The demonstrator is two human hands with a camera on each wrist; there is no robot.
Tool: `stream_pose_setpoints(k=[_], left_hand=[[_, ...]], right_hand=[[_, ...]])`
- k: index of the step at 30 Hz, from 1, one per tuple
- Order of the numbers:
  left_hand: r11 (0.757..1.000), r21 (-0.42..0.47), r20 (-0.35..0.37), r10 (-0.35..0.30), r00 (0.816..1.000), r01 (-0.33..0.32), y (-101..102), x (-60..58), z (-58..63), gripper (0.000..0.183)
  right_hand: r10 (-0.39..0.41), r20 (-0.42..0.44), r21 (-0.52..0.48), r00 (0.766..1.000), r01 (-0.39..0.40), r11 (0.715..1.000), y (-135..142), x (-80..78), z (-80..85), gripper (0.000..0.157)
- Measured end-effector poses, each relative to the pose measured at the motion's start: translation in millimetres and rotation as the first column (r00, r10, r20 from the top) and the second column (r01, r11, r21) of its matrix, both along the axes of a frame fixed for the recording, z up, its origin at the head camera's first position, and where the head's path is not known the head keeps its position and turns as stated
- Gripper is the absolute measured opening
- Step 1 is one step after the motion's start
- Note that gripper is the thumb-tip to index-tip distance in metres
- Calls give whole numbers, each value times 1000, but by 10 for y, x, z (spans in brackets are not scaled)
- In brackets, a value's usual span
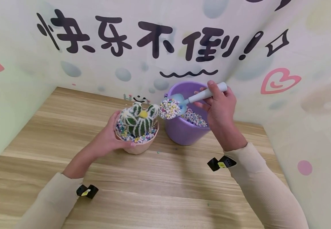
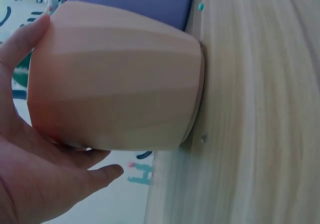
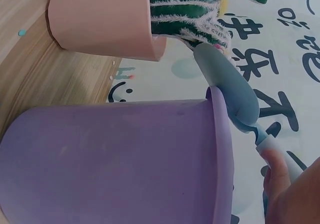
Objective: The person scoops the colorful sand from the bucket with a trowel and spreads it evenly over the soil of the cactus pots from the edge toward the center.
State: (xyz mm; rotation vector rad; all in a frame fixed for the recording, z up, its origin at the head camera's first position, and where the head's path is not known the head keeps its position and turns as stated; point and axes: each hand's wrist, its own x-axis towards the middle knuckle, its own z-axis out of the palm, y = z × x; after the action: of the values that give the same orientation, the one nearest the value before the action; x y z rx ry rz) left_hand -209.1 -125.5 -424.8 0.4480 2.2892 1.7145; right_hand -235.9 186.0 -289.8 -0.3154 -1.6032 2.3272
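My left hand [image 1: 108, 135] grips a pink faceted pot [image 2: 115, 78] round its rim, thumb at the front and fingers behind. In the pot stands a fuzzy green cactus [image 1: 141, 125] with a yellow flower, ringed by colourful pebbles [image 1: 122, 128]. My right hand [image 1: 222, 106] holds a small blue shovel [image 3: 227, 86] by its pale handle, tilted down toward the pot. A heap of mixed pebbles [image 1: 169, 108] fills its scoop, which reaches over the rim of a purple bucket [image 1: 182, 132]. The shovel's tip is right beside the cactus. More pebbles [image 1: 194, 117] lie in the bucket.
Pot and bucket stand side by side on a wooden table [image 1: 142, 190], close to a printed backdrop [image 1: 142, 38] behind. A few stray pebbles [image 2: 201, 6] lie on the wood near them. Black wrist straps with yellow marks are on both sleeves [image 1: 257, 171].
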Motion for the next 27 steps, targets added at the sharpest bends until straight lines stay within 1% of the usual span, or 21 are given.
stream_pose_setpoints(k=[9,14,18,20,24,27], left_hand=[[993,69,22,-101,995,99,-116,-93,14,111],[991,73,17,-116,993,115,-139,-116,-8,111],[989,91,13,-118,993,116,-132,-107,-20,111],[990,96,13,-107,994,105,-124,-87,-17,112],[993,91,-8,-73,997,73,-93,-14,-4,112],[995,92,-45,-45,998,49,-55,49,2,109]], right_hand=[[6,20,23,1000,-7,1000,-30,11,18,30],[11,23,22,1000,-12,1000,-35,11,20,29],[10,22,20,1000,-10,1000,-46,1,16,29],[10,21,21,1000,-11,1000,-55,-3,14,28],[13,20,23,1000,-14,1000,-71,-13,11,28],[13,22,32,1000,-14,999,-78,-18,12,28]])
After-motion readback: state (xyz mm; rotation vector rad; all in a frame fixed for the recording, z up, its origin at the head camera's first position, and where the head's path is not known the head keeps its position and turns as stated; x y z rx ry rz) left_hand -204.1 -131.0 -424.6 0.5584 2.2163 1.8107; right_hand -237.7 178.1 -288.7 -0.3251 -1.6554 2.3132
